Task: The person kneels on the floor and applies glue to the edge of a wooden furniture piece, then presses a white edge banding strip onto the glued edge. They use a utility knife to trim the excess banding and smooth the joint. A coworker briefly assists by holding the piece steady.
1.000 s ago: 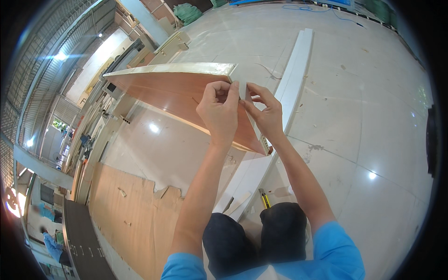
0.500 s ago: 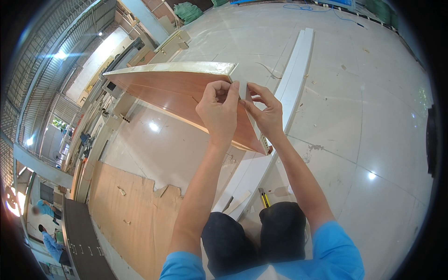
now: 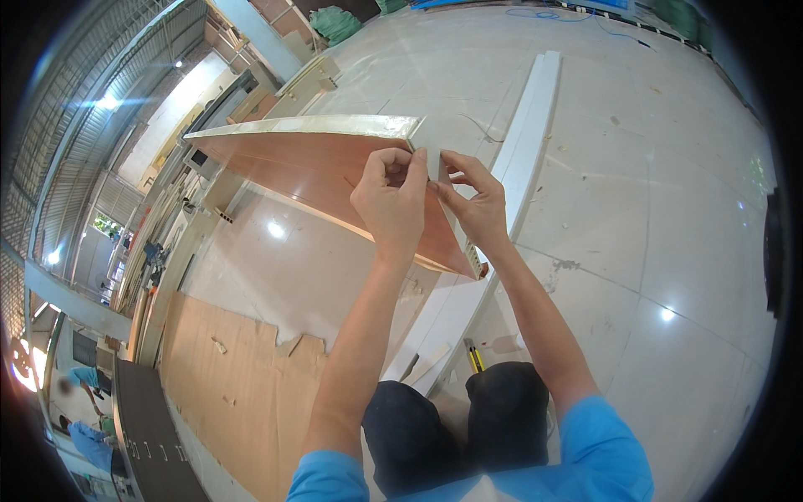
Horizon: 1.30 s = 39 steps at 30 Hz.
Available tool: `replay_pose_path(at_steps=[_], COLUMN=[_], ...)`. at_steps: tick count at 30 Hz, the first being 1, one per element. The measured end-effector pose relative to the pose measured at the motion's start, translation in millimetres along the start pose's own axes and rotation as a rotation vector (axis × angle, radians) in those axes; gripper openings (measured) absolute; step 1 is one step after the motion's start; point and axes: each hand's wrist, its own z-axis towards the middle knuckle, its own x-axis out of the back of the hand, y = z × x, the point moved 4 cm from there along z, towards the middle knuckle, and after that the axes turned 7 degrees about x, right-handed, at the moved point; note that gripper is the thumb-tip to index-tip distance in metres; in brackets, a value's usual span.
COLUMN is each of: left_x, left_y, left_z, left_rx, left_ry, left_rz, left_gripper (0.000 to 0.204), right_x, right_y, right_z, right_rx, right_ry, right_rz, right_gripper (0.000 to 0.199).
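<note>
A long reddish-brown wooden panel (image 3: 309, 171) stands tilted on its long edge in front of me, its upper edge pale and shiny. Along its near end runs a narrow whitish edge strip (image 3: 432, 161). My left hand (image 3: 390, 197) pinches at this strip from the left, thumb and forefinger pressed together. From the right, my right hand (image 3: 477, 197) pinches the strip's other side with thumb and forefinger. What lies right between the fingertips is mostly hidden. Under the panel's lower corner lie long white boards (image 3: 523, 134) on the floor.
A yellow-and-black utility knife (image 3: 474, 356) lies by my knees. On the left are a torn brown sheet (image 3: 226, 360), a dark panel (image 3: 155, 418) and stacked timber (image 3: 180, 243). Two people stand at the far left. A blue hose (image 3: 544, 14) lies at the far end.
My hands stay at the panel's end with almost no movement. At the far left, the two people have shifted, bending closer together.
</note>
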Motion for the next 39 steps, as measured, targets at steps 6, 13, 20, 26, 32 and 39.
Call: replay_pose_path(at_steps=[6, 13, 20, 26, 32, 39], left_x=[-1, -4, -5, -5, -5, -5], left_y=[1, 0, -1, -2, 0, 3], left_z=[-1, -1, -1, -1, -1, -2], left_rx=[-0.027, -0.070, -0.109, -0.098, -0.128, -0.125], left_ry=[0.023, 0.050, 0.060, 0.059, 0.058, 0.061], left_rz=[0.005, 0.021, 0.031, 0.020, 0.053, 0.043], left_gripper=[0.015, 0.015, 0.014, 0.014, 0.014, 0.014], right_x=[1, 5, 13, 14, 14, 14], right_y=[-4, -11, -33, -50, -44, -42], right_z=[1, 10, 67, 97, 99, 102], right_rx=[0.012, 0.012, 0.064, 0.111, 0.081, 0.076], right_ry=[-0.032, 0.020, -0.058, -0.248, -0.266, -0.297], right_rz=[-0.063, 0.000, -0.034, -0.101, -0.056, -0.026], right_gripper=[0.051, 0.040, 0.025, 0.016, 0.012, 0.010])
